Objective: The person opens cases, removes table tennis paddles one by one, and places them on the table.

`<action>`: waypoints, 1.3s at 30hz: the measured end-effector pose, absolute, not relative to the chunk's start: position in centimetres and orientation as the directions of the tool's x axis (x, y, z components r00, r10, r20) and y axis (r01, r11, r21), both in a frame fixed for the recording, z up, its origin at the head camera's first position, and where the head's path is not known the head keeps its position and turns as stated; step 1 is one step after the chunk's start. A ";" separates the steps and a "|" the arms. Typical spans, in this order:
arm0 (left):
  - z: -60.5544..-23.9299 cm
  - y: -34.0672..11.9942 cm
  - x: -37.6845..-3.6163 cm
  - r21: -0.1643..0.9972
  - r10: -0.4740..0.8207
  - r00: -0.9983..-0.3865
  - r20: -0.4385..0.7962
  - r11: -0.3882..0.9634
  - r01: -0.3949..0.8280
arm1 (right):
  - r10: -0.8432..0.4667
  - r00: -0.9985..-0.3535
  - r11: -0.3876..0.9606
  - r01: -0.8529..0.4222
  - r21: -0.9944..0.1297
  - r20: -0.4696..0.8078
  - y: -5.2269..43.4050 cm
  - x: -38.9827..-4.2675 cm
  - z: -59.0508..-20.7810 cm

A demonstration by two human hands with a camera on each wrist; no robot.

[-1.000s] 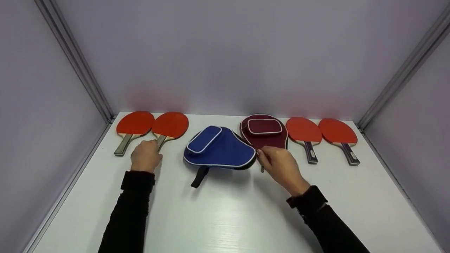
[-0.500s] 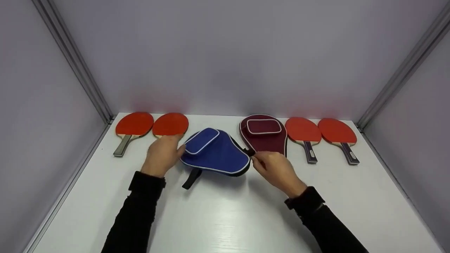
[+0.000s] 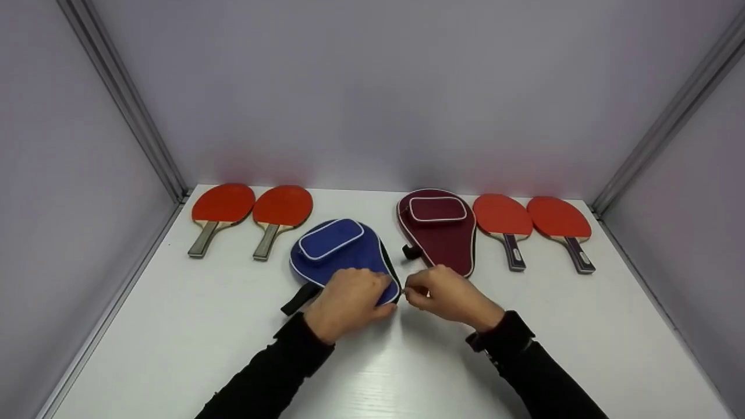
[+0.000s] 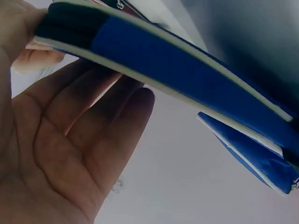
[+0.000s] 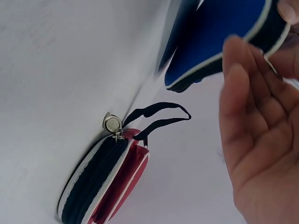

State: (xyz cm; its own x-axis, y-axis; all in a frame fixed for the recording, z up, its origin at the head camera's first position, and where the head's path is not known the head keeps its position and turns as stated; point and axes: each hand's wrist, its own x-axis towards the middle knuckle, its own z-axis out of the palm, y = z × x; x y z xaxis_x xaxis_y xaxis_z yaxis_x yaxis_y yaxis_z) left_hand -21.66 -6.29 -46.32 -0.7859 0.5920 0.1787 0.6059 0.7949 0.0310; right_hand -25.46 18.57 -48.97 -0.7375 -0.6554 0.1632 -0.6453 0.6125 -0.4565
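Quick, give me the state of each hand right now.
Left hand: grips the near edge of the blue paddle case.
Right hand: pinches something small at that case's edge, probably the zipper pull.

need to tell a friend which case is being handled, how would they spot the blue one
On the white table, a row of red paddles and two paddle cases runs along the back wall. The blue case lies left of the maroon case, pulled nearer the person, with the left hand gripping its near edge. It is the only blue thing.
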 end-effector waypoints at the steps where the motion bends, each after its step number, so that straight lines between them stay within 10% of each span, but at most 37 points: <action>1: -46.5 -6.2 -21.6 0.027 0.594 -0.786 0.172 0.795 0.606 | -0.678 -0.723 0.606 -0.650 -0.458 0.130 18.6 -25.4 -48.9; 10: -46.9 -6.1 -20.7 0.031 0.652 -0.736 0.181 0.744 0.667 | -0.750 -0.660 0.606 -0.714 -0.352 0.048 18.2 -25.1 -49.3; 30: -45.0 -8.9 -18.3 -0.068 0.842 -0.510 0.177 0.527 0.847 | -0.530 -0.737 0.756 -0.635 -0.159 0.420 18.3 -25.9 -50.6; 39: -43.7 -9.8 -18.1 0.083 0.697 -0.689 0.198 0.688 0.721 | -0.430 -0.742 0.730 -0.621 -0.286 0.514 18.4 -25.6 -49.5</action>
State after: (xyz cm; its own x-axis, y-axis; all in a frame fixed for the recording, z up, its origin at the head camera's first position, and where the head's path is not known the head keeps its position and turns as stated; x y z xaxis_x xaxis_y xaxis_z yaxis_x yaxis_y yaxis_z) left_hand -18.13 -9.80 -43.72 -0.6887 0.6974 0.1982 0.7207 0.6882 0.0829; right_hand -25.59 18.39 -49.53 -0.7422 -0.4303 0.5137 -0.6210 0.7298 -0.2858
